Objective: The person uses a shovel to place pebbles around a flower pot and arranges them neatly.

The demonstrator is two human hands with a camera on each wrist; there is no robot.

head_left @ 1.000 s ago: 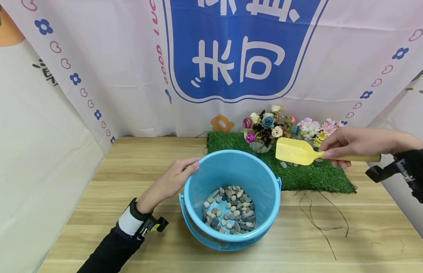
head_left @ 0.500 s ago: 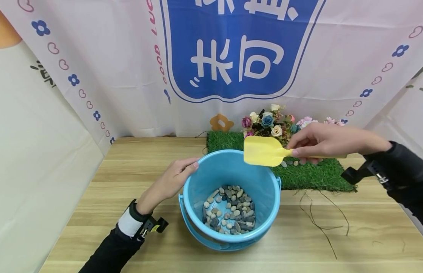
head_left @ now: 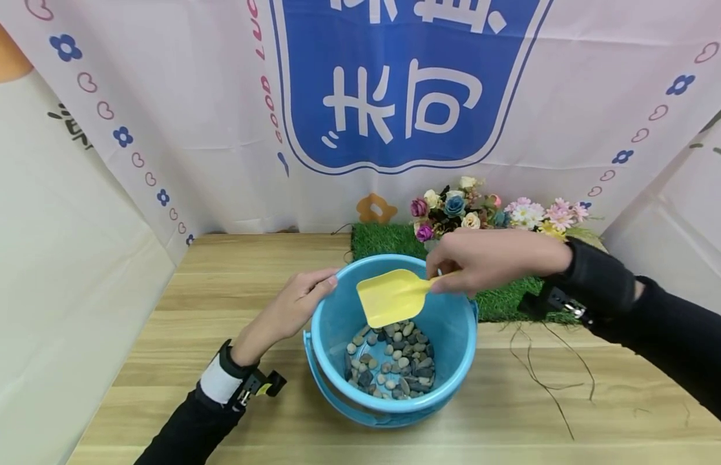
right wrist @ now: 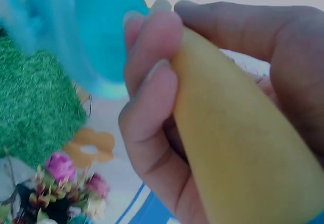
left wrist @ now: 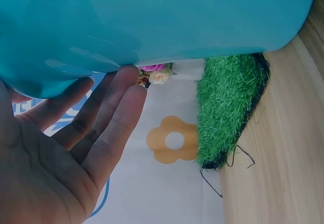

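A light-blue bucket (head_left: 395, 408) stands upright on the wooden table, grey and cream pebbles (head_left: 415, 361) spread over its bottom. My left hand (head_left: 291, 303) holds its rim at the far left, with the thumb over the edge and the fingers (left wrist: 119, 118) against the outer wall. My right hand (head_left: 482, 261) grips a yellow toy shovel (head_left: 392, 297) by its handle, which fills much of the right wrist view. The shovel's blade is tilted down to the left over the bucket's opening, above the pebbles, and no pebbles show on it.
Behind the bucket to the right lies an artificial grass mat (head_left: 384, 237) with rose-like flowers (head_left: 455, 205) and a daisy-like bunch (head_left: 526, 213). Loose dark strands (head_left: 532, 371) lie on the table (head_left: 232, 271). A printed cloth (head_left: 232, 129) hangs behind.
My right hand has carried the shovel left from over the grass mat to above the bucket's opening, its blade now tilting downward. My left hand has stayed on the rim.
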